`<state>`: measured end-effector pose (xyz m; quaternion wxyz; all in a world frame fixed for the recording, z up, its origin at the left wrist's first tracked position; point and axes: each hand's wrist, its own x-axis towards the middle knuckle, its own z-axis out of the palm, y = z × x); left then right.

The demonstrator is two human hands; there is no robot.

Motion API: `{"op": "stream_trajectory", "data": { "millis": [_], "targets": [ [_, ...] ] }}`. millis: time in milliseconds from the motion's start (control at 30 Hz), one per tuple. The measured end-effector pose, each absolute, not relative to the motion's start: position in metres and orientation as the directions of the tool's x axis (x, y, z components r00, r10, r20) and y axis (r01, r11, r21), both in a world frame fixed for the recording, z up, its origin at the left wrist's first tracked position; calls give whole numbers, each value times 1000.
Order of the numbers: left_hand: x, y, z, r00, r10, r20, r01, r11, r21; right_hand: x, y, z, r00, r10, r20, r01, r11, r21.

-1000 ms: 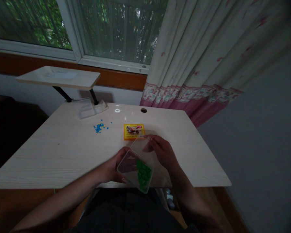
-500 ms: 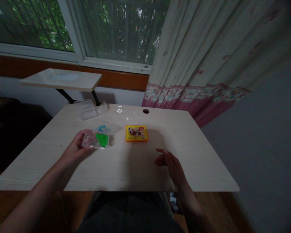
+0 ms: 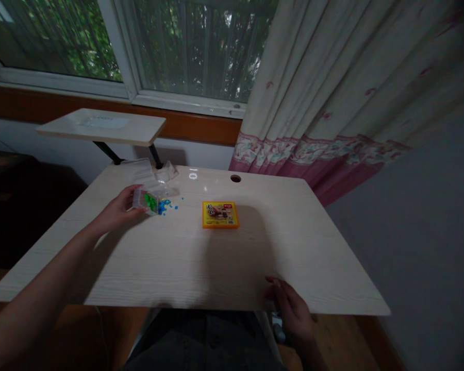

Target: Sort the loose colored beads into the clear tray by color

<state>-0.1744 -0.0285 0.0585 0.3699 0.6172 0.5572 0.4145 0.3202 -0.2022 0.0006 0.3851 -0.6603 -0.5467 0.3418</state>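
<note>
Clear plastic box (image 3: 141, 200) sits tilted in the left hand (image 3: 120, 207), fingers wrapped around its left end; the right hand (image 3: 293, 309), loosely curled and part-open, shows nothing held, near the desk's (image 3: 325, 268) front edge. So far the box looks uncovered, green pieces (image 3: 150, 201) inside and none seen poured out; blue pieces (image 3: 163, 205) lie loose just beside it. Count: one held box, one yellow box (image 3: 220, 214), apparently two clear containers (image 3: 139, 169) behind; pieces too small to count
</note>
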Motion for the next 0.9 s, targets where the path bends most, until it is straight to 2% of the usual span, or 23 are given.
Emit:
{"op": "stream_trajectory", "data": {
  "millis": [200, 433, 633, 900],
  "targets": [
    [-174, -13, 63, 61, 994, 88, 465, -107, 879, 318, -200, 1, 174, 985, -20, 486, -104, -868],
    [-168, -1, 66, 169, 983, 68, 529, -148, 836, 318, -199, 1, 150, 989, 8, 513, -71, -856],
    [-166, 10, 67, 234, 967, 99, 647, -231, 727, 321, -200, 1, 137, 991, -7, 517, -77, -853],
    [-156, 15, 83, 329, 937, 116, 701, -324, 635, 322, -200, -3, 150, 988, -22, 502, -95, -860]
  ]
}}
